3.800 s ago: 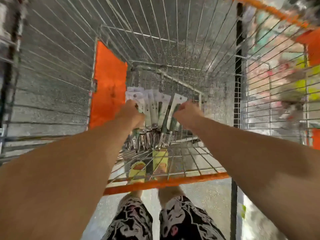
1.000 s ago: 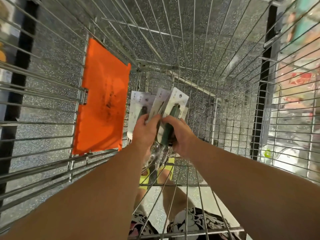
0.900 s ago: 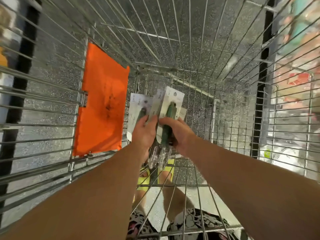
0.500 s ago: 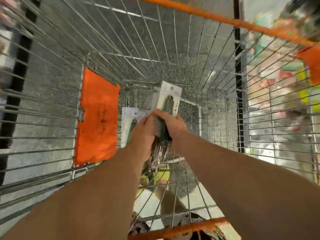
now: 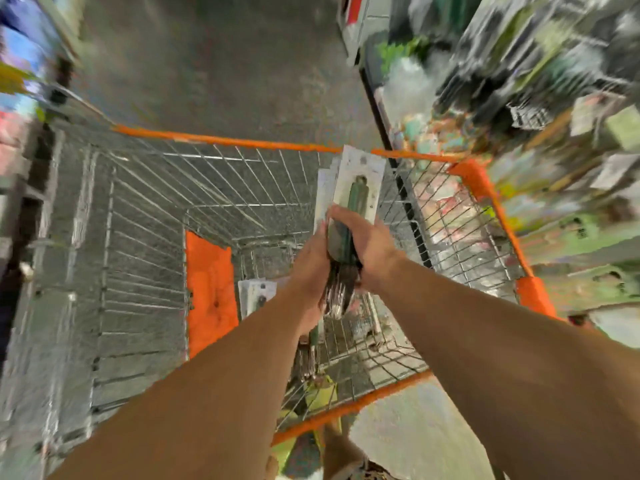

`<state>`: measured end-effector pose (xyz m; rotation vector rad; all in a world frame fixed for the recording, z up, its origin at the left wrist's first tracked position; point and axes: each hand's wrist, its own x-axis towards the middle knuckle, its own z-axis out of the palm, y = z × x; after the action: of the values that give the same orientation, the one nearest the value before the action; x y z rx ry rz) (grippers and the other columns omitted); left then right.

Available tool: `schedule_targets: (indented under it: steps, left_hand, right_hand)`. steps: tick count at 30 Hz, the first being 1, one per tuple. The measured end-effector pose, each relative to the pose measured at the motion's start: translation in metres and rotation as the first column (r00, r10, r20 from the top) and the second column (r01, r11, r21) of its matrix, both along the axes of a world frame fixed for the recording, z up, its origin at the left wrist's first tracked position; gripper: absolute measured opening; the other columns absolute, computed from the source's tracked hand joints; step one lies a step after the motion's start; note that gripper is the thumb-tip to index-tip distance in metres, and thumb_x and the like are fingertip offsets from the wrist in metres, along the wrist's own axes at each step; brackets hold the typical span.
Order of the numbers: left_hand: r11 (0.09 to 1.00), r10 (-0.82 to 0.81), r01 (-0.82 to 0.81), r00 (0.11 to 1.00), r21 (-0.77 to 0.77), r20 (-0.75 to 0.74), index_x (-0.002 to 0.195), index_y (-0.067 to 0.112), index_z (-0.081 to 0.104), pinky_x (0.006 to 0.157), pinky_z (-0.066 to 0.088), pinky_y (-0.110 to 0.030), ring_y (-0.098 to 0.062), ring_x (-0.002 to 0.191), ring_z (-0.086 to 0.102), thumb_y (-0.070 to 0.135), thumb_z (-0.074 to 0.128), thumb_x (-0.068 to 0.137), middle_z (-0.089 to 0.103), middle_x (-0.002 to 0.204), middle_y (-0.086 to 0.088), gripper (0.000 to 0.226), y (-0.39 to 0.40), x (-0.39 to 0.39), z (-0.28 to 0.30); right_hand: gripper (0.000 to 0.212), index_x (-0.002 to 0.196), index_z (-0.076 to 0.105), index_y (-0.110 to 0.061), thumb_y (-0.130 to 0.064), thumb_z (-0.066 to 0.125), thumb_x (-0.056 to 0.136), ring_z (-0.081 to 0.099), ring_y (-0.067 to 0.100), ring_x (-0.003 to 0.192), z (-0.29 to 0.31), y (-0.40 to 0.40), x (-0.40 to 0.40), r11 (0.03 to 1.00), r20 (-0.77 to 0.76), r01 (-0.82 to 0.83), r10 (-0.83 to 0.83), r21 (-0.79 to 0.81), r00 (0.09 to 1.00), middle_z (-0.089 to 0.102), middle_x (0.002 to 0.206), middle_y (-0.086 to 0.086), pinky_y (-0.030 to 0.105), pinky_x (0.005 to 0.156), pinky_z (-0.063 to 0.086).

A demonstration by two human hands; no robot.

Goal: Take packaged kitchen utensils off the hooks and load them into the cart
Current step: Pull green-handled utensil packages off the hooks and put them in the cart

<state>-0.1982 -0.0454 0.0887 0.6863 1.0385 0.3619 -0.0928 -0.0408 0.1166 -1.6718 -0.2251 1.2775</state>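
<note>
Both hands at frame centre, above the wire cart. Right hand wraps its fingers round a stack of carded utensils, green handle facing up, card tops pointing to the upper frame. Left hand presses against the stack's left side; finger curl hidden, cannot tell. One more packaged utensil lies down in the cart beside the orange flap, left of centre. Shelves blurred at upper right.

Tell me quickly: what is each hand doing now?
Left hand: pressed against the stack of packaged utensils, grip unclear.
Right hand: closed around that stack.
</note>
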Motion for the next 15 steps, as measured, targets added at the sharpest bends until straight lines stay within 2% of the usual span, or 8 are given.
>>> schedule_targets:
  steps: [1,3,5,6,8,10,13,15]
  left_hand:
    - [1.000,-0.016,0.016,1.000,0.024,-0.016,0.138,0.025,0.062,0.073,0.062,-0.048,-0.032,0.093,0.077,0.096,0.028,0.083,0.075,0.118,-0.017,0.097,-0.003,0.003,0.013]
    - [0.993,-0.037,0.040,0.999,0.110,-0.026,0.135,0.024,0.064,0.098,0.053,-0.068,-0.046,0.116,0.068,0.106,0.026,0.072,0.064,0.136,-0.028,0.111,-0.008,0.012,0.033]
    - [0.987,-0.022,0.023,1.000,0.157,-0.007,0.140,0.024,0.060,0.100,0.052,-0.059,-0.039,0.114,0.069,0.109,0.022,0.067,0.061,0.140,-0.028,0.118,-0.013,0.021,0.055]
    - [0.983,-0.016,0.013,1.000,0.185,0.014,0.144,0.026,0.057,0.100,0.054,-0.060,-0.038,0.117,0.069,0.109,0.021,0.068,0.060,0.142,-0.027,0.118,-0.017,0.027,0.072]
    - [0.972,-0.024,0.011,0.998,0.236,0.050,0.148,0.035,0.054,0.109,0.040,-0.070,-0.043,0.137,0.056,0.106,0.018,0.071,0.056,0.149,-0.023,0.111,-0.027,0.037,0.106]
    - [0.973,-0.006,-0.010,0.997,0.230,0.071,0.150,0.040,0.052,0.115,0.038,-0.068,-0.040,0.138,0.056,0.110,0.022,0.064,0.060,0.149,-0.014,0.115,-0.031,0.054,0.125]
    - [0.977,-0.022,-0.020,0.980,0.214,0.196,0.149,0.048,0.051,0.118,0.038,-0.066,-0.029,0.137,0.059,0.115,0.036,0.047,0.058,0.153,0.001,0.123,-0.033,0.096,0.138]
    - [0.976,-0.044,-0.010,0.968,0.215,0.245,0.148,0.046,0.053,0.118,0.038,-0.064,-0.025,0.137,0.058,0.114,0.039,0.050,0.058,0.152,0.004,0.121,-0.044,0.114,0.171]
  right_hand:
    - [0.064,0.112,0.067,-0.019,-0.042,0.094,0.059,0.075,0.036,0.096,0.014,-0.003,0.001,0.999,0.014,-0.008,0.008,0.034,1.000,0.077,0.105,0.012,0.057,0.087,0.059]
    - [0.072,0.121,0.066,-0.021,-0.044,0.092,0.058,0.076,0.032,0.096,0.042,-0.012,0.001,0.994,0.075,-0.013,0.004,0.113,0.997,0.078,0.106,0.009,0.053,0.088,0.060]
    - [0.068,0.126,0.065,-0.021,-0.039,0.089,0.065,0.076,0.028,0.096,0.070,-0.023,0.004,0.981,0.135,0.030,-0.057,0.193,0.989,0.078,0.108,0.006,0.049,0.088,0.061]
    - [0.062,0.126,0.065,-0.021,-0.036,0.088,0.070,0.076,0.027,0.097,0.085,-0.028,0.006,0.973,0.161,0.046,-0.084,0.226,0.983,0.078,0.108,0.005,0.047,0.088,0.061]
    - [0.053,0.123,0.067,-0.022,-0.035,0.084,0.076,0.076,0.024,0.097,0.117,-0.042,0.013,0.960,0.238,0.043,-0.111,0.275,0.965,0.078,0.107,0.004,0.046,0.088,0.061]
    - [0.043,0.120,0.069,-0.023,-0.036,0.082,0.081,0.076,0.018,0.094,0.151,-0.058,0.023,0.948,0.333,0.020,-0.131,0.317,0.934,0.078,0.104,0.000,0.041,0.087,0.062]
    - [0.026,0.116,0.071,-0.023,-0.034,0.075,0.092,0.074,0.005,0.083,0.205,-0.082,0.042,0.936,0.450,-0.025,-0.145,0.350,0.881,0.077,0.097,-0.008,0.022,0.069,0.060]
    - [0.014,0.109,0.069,-0.026,-0.031,0.070,0.096,0.073,0.005,0.083,0.236,-0.100,0.057,0.929,0.501,-0.061,-0.140,0.364,0.854,0.076,0.096,-0.008,0.020,0.067,0.058]
